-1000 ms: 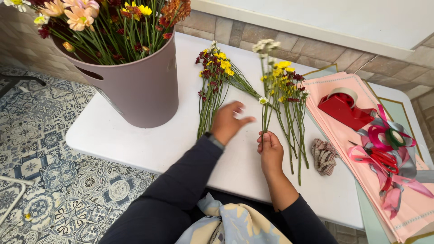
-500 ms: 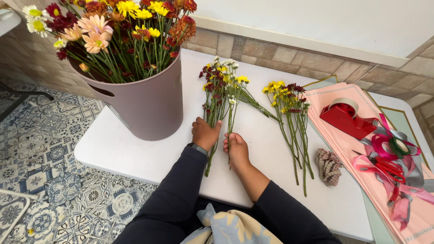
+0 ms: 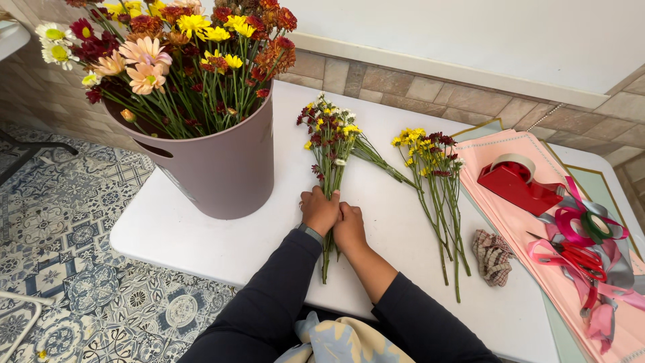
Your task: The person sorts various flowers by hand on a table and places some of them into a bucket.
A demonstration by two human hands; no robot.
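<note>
Both dark-sleeved arms reach forward over the white surface. The left hand and the right hand sit side by side, touching, and the fingers of each are closed around the stems of a small flower bunch. The cut ends of its stems poke out below the fingers, toward the person; its red, yellow and white heads lie just beyond the fingertips, flat on the surface.

To the right of the fingers, apart from them, a second flower bunch lies loose, stems pointing back toward the person. Near its stem ends sits a crumpled checked cloth. Farther right are pink wrapping sheets, carrying a red tape dispenser, rolls of ribbon and red-handled scissors.

To the left of the fingers and slightly beyond them stands a mauve bucket, filled with upright mixed flowers. Beyond everything runs a tiled ledge.
</note>
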